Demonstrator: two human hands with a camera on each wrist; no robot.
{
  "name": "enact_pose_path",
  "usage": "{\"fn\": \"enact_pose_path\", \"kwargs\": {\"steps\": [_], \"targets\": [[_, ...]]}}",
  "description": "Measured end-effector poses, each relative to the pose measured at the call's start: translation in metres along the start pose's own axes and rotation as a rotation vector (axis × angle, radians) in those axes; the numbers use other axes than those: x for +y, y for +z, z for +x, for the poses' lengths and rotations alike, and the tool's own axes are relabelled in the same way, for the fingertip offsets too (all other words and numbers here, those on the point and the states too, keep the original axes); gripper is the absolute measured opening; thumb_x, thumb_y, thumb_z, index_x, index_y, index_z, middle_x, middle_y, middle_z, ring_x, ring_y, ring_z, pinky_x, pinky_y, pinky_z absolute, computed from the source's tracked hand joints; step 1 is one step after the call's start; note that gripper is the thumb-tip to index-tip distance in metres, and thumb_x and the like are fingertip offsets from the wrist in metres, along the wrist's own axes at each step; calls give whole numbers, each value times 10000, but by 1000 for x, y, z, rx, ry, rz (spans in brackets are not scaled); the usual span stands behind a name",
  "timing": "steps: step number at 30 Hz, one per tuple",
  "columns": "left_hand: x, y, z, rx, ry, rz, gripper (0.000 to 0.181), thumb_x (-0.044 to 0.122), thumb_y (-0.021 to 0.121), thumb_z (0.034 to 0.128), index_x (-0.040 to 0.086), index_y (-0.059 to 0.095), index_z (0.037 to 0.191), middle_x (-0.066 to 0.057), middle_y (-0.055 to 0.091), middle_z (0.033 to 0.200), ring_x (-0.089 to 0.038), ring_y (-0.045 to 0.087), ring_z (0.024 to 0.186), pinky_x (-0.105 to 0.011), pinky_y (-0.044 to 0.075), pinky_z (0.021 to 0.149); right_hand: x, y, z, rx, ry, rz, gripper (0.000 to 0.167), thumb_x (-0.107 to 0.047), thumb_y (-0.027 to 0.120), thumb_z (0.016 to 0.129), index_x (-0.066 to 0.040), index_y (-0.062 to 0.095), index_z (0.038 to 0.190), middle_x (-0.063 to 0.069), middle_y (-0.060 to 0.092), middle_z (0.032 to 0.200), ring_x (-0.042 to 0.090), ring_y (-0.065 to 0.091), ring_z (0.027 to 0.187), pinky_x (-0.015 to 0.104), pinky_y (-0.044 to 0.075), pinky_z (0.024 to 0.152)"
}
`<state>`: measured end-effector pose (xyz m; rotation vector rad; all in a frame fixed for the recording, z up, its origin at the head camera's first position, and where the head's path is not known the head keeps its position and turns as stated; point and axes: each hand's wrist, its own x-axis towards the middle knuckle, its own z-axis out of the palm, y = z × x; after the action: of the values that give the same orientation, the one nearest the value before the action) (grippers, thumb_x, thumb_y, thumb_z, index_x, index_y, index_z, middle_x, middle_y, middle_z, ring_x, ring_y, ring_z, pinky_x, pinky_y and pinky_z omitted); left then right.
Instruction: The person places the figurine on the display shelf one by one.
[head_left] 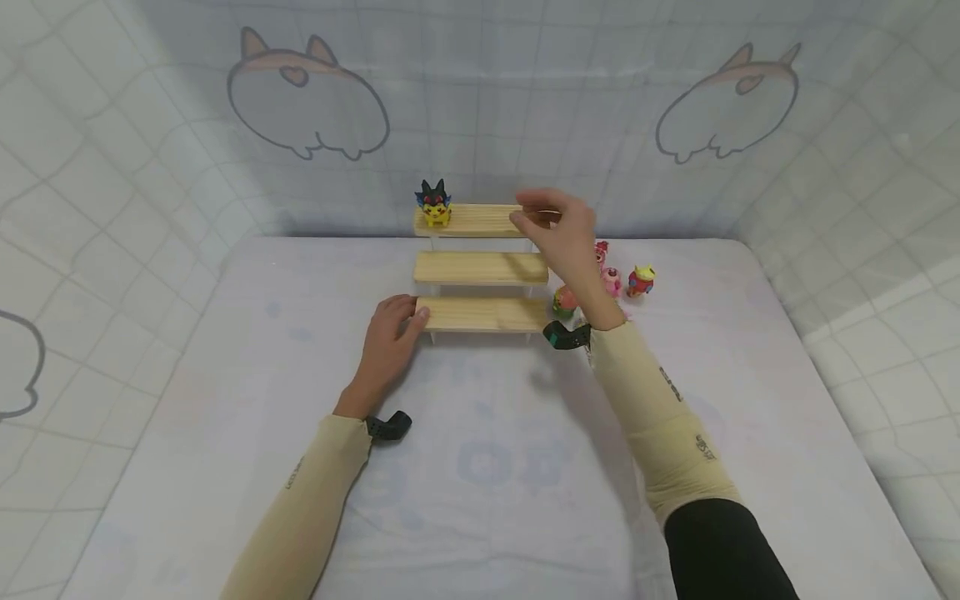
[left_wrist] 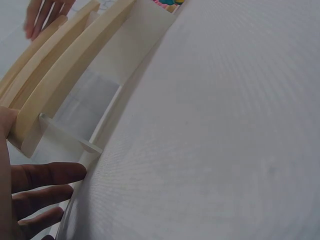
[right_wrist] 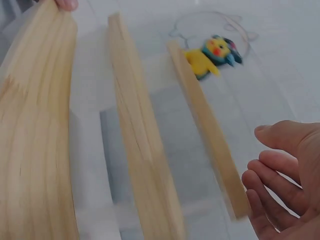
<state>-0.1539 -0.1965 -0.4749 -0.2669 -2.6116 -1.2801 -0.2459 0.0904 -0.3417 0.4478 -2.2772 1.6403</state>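
A three-tier wooden display stand [head_left: 480,267] with pale supports stands against the back sheet. My left hand [head_left: 392,333] is at the left end of its lowest board, thumb touching the board's end. In the left wrist view, the fingers [left_wrist: 50,175] reach out nearly straight below that board, beside a support. My right hand [head_left: 564,237] hovers by the top board's right end, fingers loosely bent with nothing between them. On the top board's left end sits a yellow figurine [head_left: 436,205] with a dark eared hood, also seen in the right wrist view [right_wrist: 210,56].
Right of the stand lie several small figurines: a red one with a yellow top [head_left: 641,282], pink ones [head_left: 612,281], and a green and orange one [head_left: 565,301] partly behind my right wrist. A white cloth [head_left: 480,467] covers the table; patterned sheets [head_left: 480,100] enclose it.
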Motion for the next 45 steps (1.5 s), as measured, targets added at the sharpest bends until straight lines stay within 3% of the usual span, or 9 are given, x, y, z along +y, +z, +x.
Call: {"fn": "enact_pose_path", "kwargs": {"steps": [4, 9, 12, 16, 23, 32, 37, 41, 45], "targets": [[0, 1, 0, -8, -3, 1, 458, 394, 533, 1105, -16, 734, 1146, -185, 625, 1435, -337, 452, 1459, -556, 306, 1244, -8, -21, -13, 76, 1, -5, 268, -57, 782, 946, 37, 754, 1195, 233, 746, 1200, 362, 700, 1110, 465, 564, 1034], [-1, 0, 0, -6, 3, 1, 448, 376, 540, 1103, -26, 733, 1142, -196, 628, 1423, -350, 456, 1451, -563, 314, 1236, -18, -43, -32, 143, 21, -29, 262, -53, 773, 941, 62, 752, 1176, 231, 751, 1188, 310, 710, 1083, 270, 591, 941], [0, -1, 0, -6, 3, -4, 444, 372, 542, 1102, -29, 730, 1139, -195, 625, 1426, -349, 453, 1454, -561, 316, 1235, -15, -54, -40, 170, -18, -53, 246, -34, 771, 939, 93, 749, 1149, 261, 751, 1161, 332, 717, 1049, 282, 594, 931], [0, 1, -1, -9, -1, -11, 441, 364, 544, 1102, -33, 727, 1155, -200, 620, 1432, -351, 451, 1458, -558, 311, 1240, -9, -68, -53, 207, -35, -66, 223, 3, 760, 941, 129, 738, 1124, 299, 738, 1142, 397, 696, 1041, 494, 577, 1012], [1, 0, 1, -12, 2, -11, 448, 366, 535, 1107, -32, 726, 1184, -197, 621, 1433, -348, 447, 1461, -556, 306, 1244, 1, -81, -70, 255, 22, -80, 207, 19, 734, 950, 139, 733, 1119, 318, 732, 1136, 368, 705, 1056, 579, 546, 1032], [-5, 1, 1, -2, 8, 2, 465, 377, 526, 1109, -33, 727, 1198, -203, 634, 1419, -363, 453, 1453, -569, 314, 1237, 11, -96, -70, 283, 17, -125, 196, -2, 726, 967, 116, 749, 1123, 296, 743, 1130, 206, 730, 1007, 478, 585, 1014], [-7, 1, 2, 5, 20, -2, 452, 366, 528, 1110, -32, 731, 1179, -198, 637, 1416, -358, 456, 1450, -563, 314, 1236, 22, -116, -72, 335, 89, -174, 222, -56, 729, 984, 81, 757, 1156, 252, 750, 1165, 123, 721, 1015, 329, 588, 1010], [-6, 0, 2, 0, 18, -2, 454, 369, 530, 1110, -31, 733, 1185, -202, 635, 1422, -370, 452, 1452, -585, 315, 1231, 45, -136, -72, 361, 149, -188, 254, -93, 739, 984, 52, 758, 1192, 240, 740, 1208, 71, 705, 1018, 230, 577, 978], [-4, 0, 2, -2, 11, -1, 453, 368, 525, 1111, -29, 731, 1187, -202, 632, 1428, -370, 450, 1455, -585, 314, 1231, 76, -153, -71, 312, 220, -191, 315, -174, 760, 982, -7, 753, 1249, 198, 735, 1264, 53, 688, 1059, 176, 563, 963]]}}
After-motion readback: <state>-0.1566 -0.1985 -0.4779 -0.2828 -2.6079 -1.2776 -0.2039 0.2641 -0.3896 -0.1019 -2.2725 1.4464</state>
